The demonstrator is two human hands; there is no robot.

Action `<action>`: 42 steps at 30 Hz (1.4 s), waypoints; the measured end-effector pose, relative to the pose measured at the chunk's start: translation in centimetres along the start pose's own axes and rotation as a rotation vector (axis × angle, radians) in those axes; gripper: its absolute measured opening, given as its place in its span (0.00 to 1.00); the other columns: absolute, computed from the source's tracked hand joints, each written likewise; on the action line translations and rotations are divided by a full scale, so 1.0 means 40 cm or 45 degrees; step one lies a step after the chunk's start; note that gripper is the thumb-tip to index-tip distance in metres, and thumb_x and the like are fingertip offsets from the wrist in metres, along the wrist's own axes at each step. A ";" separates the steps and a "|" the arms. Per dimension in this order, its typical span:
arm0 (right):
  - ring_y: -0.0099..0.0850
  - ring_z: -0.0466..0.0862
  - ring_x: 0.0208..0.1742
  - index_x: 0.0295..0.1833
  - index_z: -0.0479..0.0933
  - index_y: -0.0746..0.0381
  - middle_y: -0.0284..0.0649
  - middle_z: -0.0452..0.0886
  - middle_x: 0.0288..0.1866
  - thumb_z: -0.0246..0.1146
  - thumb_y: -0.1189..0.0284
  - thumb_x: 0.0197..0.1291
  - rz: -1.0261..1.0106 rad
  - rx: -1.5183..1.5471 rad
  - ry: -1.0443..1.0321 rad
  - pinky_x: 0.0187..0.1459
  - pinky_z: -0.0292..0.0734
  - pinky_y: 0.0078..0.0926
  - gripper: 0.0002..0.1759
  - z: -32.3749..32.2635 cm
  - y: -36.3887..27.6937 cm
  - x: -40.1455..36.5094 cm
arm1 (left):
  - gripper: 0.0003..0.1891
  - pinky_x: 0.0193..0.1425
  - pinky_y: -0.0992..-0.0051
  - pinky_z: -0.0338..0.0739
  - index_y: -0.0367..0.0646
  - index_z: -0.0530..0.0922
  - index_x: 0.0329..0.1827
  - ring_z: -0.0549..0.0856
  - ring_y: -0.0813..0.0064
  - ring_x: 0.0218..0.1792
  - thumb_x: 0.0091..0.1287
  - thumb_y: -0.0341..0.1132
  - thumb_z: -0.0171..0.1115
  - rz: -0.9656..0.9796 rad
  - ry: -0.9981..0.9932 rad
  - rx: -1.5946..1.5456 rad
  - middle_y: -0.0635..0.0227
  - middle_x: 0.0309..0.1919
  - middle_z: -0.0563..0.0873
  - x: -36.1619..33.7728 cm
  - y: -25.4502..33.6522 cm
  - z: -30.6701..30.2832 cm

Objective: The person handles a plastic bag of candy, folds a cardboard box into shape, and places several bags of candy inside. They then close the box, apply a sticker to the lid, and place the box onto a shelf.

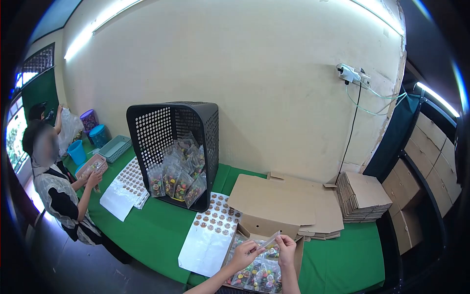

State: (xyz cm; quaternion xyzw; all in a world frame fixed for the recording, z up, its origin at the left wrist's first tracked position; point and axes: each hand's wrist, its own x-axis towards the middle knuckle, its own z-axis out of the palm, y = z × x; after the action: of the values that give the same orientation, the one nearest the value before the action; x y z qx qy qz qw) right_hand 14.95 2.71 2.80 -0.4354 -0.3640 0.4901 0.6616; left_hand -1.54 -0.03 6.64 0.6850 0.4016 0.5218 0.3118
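Over an open cardboard box, my left hand and my right hand are closed on the top edge of a small clear plastic bag. The bag is stretched between my fingers, and colourful pieces show just below it. Several similar filled bags lie in the box under my hands. Left of the box is a sheet of round brown stickers, part of it bare white backing. My forearms hide some of the box's near side.
A black perforated basket lies on its side, filled bags spilling toward its mouth. Flat cardboard and a stack of folded boxes sit right. At left, a person holds a small packet beside a pink basket.
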 end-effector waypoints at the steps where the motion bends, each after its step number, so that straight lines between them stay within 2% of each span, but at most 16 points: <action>1: 0.18 0.75 0.27 0.33 0.78 0.66 0.33 0.79 0.27 0.63 0.75 0.55 0.004 0.009 0.000 0.24 0.68 0.12 0.05 0.003 -0.004 0.000 | 0.12 0.26 0.76 0.64 0.36 0.74 0.22 0.70 0.75 0.20 0.57 0.35 0.64 -0.021 -0.008 -0.049 0.67 0.17 0.70 0.001 -0.009 0.000; 5: 0.17 0.75 0.27 0.33 0.77 0.65 0.32 0.78 0.26 0.63 0.75 0.55 0.033 0.112 0.015 0.26 0.67 0.11 0.04 0.007 -0.025 -0.001 | 0.07 0.30 0.83 0.65 0.36 0.79 0.32 0.71 0.83 0.26 0.62 0.32 0.59 -0.172 0.050 -0.239 0.70 0.23 0.73 0.003 -0.079 -0.008; 8: 0.17 0.75 0.27 0.33 0.77 0.66 0.33 0.79 0.27 0.62 0.76 0.56 0.056 0.180 0.116 0.28 0.67 0.11 0.04 -0.036 -0.025 -0.002 | 0.08 0.32 0.84 0.65 0.35 0.80 0.37 0.71 0.84 0.28 0.65 0.32 0.56 -0.425 0.329 -0.582 0.73 0.26 0.73 -0.003 -0.111 -0.003; 12: 0.18 0.76 0.29 0.33 0.76 0.68 0.35 0.79 0.28 0.60 0.77 0.57 0.016 0.073 0.180 0.34 0.70 0.13 0.04 -0.069 0.000 -0.015 | 0.16 0.48 0.81 0.72 0.36 0.72 0.52 0.79 0.80 0.43 0.64 0.33 0.58 -0.417 0.067 -0.674 0.68 0.43 0.78 -0.023 -0.093 0.026; 13: 0.19 0.77 0.30 0.33 0.76 0.68 0.35 0.80 0.28 0.60 0.77 0.56 0.023 0.085 0.182 0.35 0.71 0.13 0.04 -0.049 -0.002 -0.030 | 0.28 0.59 0.71 0.68 0.37 0.64 0.62 0.74 0.68 0.57 0.60 0.36 0.62 -0.343 -0.159 -0.353 0.58 0.55 0.73 -0.024 -0.111 0.032; 16: 0.22 0.79 0.37 0.37 0.77 0.67 0.38 0.80 0.36 0.61 0.76 0.55 0.029 -0.001 0.015 0.38 0.73 0.16 0.06 -0.003 0.005 -0.058 | 0.37 0.64 0.65 0.62 0.38 0.58 0.66 0.66 0.60 0.64 0.56 0.38 0.66 -0.015 -0.150 0.200 0.52 0.61 0.67 -0.022 -0.082 0.069; 17: 0.22 0.79 0.38 0.38 0.76 0.67 0.38 0.80 0.37 0.61 0.77 0.55 0.036 -0.017 -0.080 0.36 0.73 0.16 0.06 0.020 0.003 -0.073 | 0.40 0.67 0.64 0.56 0.39 0.55 0.68 0.60 0.59 0.67 0.54 0.38 0.66 -0.031 -0.184 0.122 0.52 0.66 0.60 -0.017 -0.094 0.072; 20: 0.26 0.77 0.45 0.43 0.77 0.66 0.40 0.79 0.44 0.63 0.76 0.52 -0.194 -0.316 -0.377 0.44 0.71 0.23 0.11 0.042 -0.003 -0.069 | 0.40 0.67 0.66 0.58 0.38 0.56 0.67 0.62 0.60 0.67 0.53 0.37 0.67 -0.028 -0.181 -0.081 0.54 0.65 0.61 0.007 -0.099 0.065; 21: 0.28 0.77 0.48 0.44 0.77 0.66 0.40 0.79 0.46 0.64 0.76 0.51 -0.311 -0.454 -0.480 0.48 0.70 0.26 0.13 0.044 -0.003 -0.068 | 0.31 0.61 0.70 0.66 0.37 0.63 0.64 0.71 0.64 0.60 0.58 0.34 0.62 -0.011 -0.037 -0.148 0.55 0.60 0.70 0.018 -0.097 0.068; 24: 0.29 0.75 0.51 0.47 0.76 0.64 0.38 0.77 0.47 0.66 0.74 0.49 -0.126 -0.349 -0.224 0.53 0.67 0.28 0.17 0.039 0.006 -0.051 | 0.18 0.52 0.76 0.72 0.37 0.73 0.55 0.79 0.73 0.48 0.62 0.33 0.58 -0.463 -0.136 -0.339 0.60 0.48 0.80 0.032 -0.071 0.026; 25: 0.27 0.75 0.49 0.47 0.76 0.63 0.36 0.76 0.47 0.68 0.72 0.47 -0.050 -0.294 -0.075 0.52 0.67 0.27 0.19 0.039 0.015 -0.038 | 0.11 0.45 0.80 0.74 0.36 0.78 0.46 0.81 0.80 0.40 0.65 0.33 0.56 -0.487 -0.026 -0.305 0.65 0.37 0.84 0.037 -0.071 0.029; 28: 0.23 0.76 0.47 0.50 0.72 0.65 0.36 0.77 0.44 0.67 0.76 0.48 -0.217 -0.521 -0.076 0.44 0.72 0.19 0.21 0.052 -0.006 -0.007 | 0.12 0.44 0.80 0.74 0.35 0.79 0.42 0.81 0.80 0.39 0.64 0.36 0.58 -0.455 -0.048 -0.346 0.65 0.35 0.85 0.055 -0.105 0.017; 29: 0.21 0.77 0.42 0.47 0.74 0.65 0.35 0.79 0.40 0.66 0.77 0.50 -0.037 -0.311 -0.258 0.41 0.72 0.16 0.17 0.034 0.032 0.016 | 0.11 0.43 0.80 0.74 0.35 0.79 0.39 0.81 0.80 0.39 0.64 0.36 0.58 -0.473 -0.073 -0.324 0.66 0.34 0.85 0.064 -0.106 0.018; 32: 0.21 0.79 0.38 0.43 0.77 0.65 0.36 0.81 0.38 0.64 0.79 0.52 0.121 0.000 -0.302 0.42 0.72 0.18 0.11 0.067 0.003 0.026 | 0.10 0.44 0.81 0.74 0.35 0.78 0.37 0.82 0.79 0.38 0.64 0.36 0.58 -0.430 -0.059 -0.415 0.66 0.33 0.84 0.092 -0.143 0.031; 39: 0.19 0.78 0.36 0.33 0.78 0.66 0.33 0.80 0.33 0.63 0.78 0.54 -0.073 0.007 -0.147 0.39 0.73 0.18 0.02 0.061 -0.018 0.061 | 0.07 0.35 0.81 0.70 0.36 0.78 0.30 0.77 0.82 0.29 0.60 0.32 0.62 -0.141 0.084 -0.013 0.69 0.25 0.80 0.123 -0.064 0.054; 42: 0.19 0.78 0.30 0.33 0.77 0.64 0.33 0.79 0.28 0.63 0.75 0.54 -0.033 -0.058 -0.030 0.27 0.73 0.14 0.04 0.038 -0.037 0.073 | 0.08 0.34 0.80 0.70 0.36 0.78 0.29 0.77 0.80 0.27 0.58 0.33 0.63 -0.190 0.020 0.021 0.68 0.24 0.79 0.120 -0.024 0.050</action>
State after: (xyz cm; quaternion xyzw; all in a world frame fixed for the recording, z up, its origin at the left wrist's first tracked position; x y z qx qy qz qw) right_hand 14.79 5.65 4.87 -0.4397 -0.3883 0.4781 0.6537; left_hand 0.82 4.62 7.51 0.6514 0.4584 0.4993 0.3410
